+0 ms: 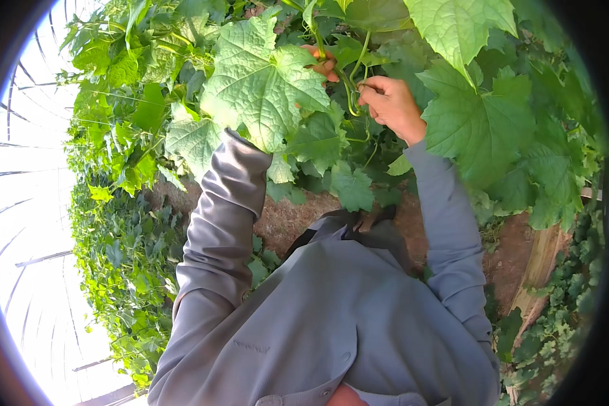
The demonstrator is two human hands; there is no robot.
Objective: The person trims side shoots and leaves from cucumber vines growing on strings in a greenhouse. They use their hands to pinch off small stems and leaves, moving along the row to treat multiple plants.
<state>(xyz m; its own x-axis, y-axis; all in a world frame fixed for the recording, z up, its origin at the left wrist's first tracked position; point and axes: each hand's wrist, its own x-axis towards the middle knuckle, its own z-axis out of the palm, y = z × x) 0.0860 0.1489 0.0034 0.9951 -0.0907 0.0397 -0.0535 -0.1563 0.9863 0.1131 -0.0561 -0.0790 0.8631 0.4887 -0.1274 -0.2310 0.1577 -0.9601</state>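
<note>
My left hand (326, 65) is mostly hidden behind a large lobed leaf (269, 83). Its visible fingers curl at a green vine stem (346, 83), which passes between them and bends in a loop lower down. Just right of that loop, my right hand (395, 107) has thumb and forefinger pinched together on a thin strand at the stem; whether this is a tendril or a string is too small to tell. A slender leaf stalk (361, 58) rises beside the right fingertips. More broad leaves (479, 114) hang close to the right wrist.
Dense climbing foliage (127, 264) runs down the left side, beside a bright covering with dark ribs (30, 203). Brown soil (289, 218) shows below the vines around my legs. On the right, a pale strip (535, 274) lies along the ground near low plants (553, 350).
</note>
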